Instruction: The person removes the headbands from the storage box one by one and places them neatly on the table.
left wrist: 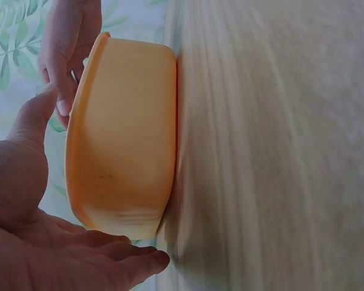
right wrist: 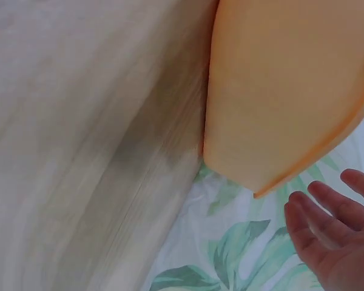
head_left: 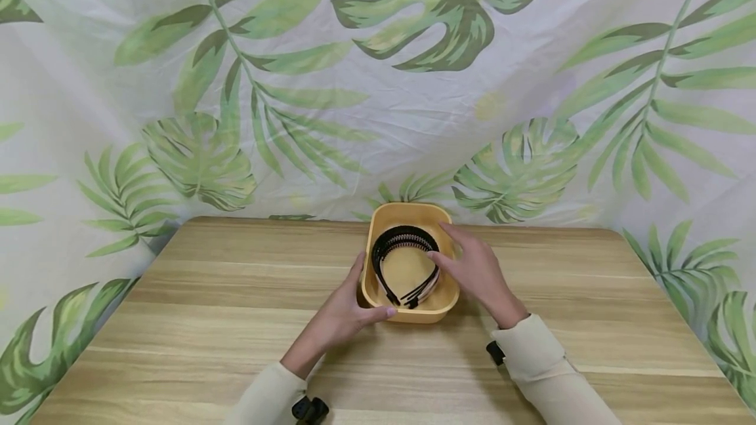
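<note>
A yellow-orange plastic box (head_left: 380, 310) stands on the table, its plain outer wall (left wrist: 124, 121) filling much of the left wrist view. Several black headbands (head_left: 407, 235) lie nested inside it, one with a beaded or toothed band. My left hand (head_left: 339, 313) is at the box's near left corner, fingers extended along the left side and thumb by the near rim. Over the right rim is my right hand (head_left: 475, 267), its thumb reaching above the headbands and its fingers loosely spread. Whether that thumb touches a headband, I cannot tell.
The box rests on a wood-grain table (head_left: 236, 281) near its far edge. Behind the table hangs a white cloth (head_left: 283, 149) printed with green leaves. Both sleeves carry a black wrist device (head_left: 310, 410).
</note>
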Tool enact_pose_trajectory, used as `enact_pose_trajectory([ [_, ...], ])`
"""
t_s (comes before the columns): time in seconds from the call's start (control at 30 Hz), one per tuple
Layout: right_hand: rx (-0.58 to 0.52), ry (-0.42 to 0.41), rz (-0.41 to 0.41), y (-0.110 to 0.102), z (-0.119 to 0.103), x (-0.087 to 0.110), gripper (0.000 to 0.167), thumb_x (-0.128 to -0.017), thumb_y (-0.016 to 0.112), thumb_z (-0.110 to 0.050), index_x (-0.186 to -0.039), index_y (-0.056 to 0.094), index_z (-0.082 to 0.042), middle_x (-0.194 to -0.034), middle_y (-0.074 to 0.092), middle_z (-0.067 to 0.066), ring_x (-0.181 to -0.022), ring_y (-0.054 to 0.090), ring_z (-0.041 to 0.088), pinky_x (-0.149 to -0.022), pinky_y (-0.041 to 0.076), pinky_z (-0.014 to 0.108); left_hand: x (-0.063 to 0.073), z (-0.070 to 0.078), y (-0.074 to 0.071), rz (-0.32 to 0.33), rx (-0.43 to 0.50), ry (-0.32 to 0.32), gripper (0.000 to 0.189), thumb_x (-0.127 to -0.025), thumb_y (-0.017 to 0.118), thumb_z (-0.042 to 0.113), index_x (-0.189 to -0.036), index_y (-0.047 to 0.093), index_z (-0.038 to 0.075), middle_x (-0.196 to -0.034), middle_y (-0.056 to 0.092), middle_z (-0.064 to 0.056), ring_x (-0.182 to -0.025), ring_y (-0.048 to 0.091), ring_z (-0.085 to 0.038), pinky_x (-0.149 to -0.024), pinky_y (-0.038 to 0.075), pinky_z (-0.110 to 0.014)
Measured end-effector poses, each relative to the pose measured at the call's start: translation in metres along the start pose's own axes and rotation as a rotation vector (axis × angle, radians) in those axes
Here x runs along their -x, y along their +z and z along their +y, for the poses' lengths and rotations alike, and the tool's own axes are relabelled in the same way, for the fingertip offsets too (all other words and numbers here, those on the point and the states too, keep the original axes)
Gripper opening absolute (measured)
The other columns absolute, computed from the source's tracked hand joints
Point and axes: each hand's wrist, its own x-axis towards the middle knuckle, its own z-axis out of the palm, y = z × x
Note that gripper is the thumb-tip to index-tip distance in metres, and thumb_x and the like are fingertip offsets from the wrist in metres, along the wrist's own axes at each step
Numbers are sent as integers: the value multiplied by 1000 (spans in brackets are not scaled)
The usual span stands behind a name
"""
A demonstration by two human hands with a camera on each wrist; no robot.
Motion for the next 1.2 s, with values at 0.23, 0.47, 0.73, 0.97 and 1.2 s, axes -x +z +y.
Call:
enact_pose_trajectory([
  [0.23,-69,50,-34,3,0,-10,66,-95,79,-30,-152,56,-7,-149,60,22,-127,64,44,-101,54,57,-6,-1,5,-17,70,47,129,-83,91,33,-170,-2,19,-174,22,-15,-154,37,-36,-125,31,-54],
  [0.47,-127,69,-64,5,3,-19,63,-96,78,-25,-153,55,-8,-149,60,21,-126,64,42,-97,57,54,-11,-3,9,-16,154,102,128,-81,93,24,-170,1,23,-174,25,-13,-152,40,-32,-125,30,-53],
  [0.73,-164,15,-87,11,10,-29,59,-96,76,-14,-150,56,-3,-143,64,23,-123,65,38,-94,59,49,-12,-4,10,-32,251,127,130,-80,93,14,-170,0,21,-175,21,-12,-153,37,-34,-125,29,-51],
  [0.97,-178,-47,-94,15,19,-39,54,-96,75,-7,-147,58,1,-138,67,23,-118,66,38,-94,58,51,-13,-5,10,-39,277,147,131,-79,93,11,-170,0,21,-175,20,-11,-154,35,-35,-126,27,-51],
  [1.2,-167,-70,-101,20,24,-47,52,-94,75,-3,-143,61,2,-129,71,20,-111,68,35,-92,59,49,-13,-6,12,-48,300,139,133,-77,94,8,-170,-1,21,-175,21,-11,-155,33,-34,-127,24,-50],
])
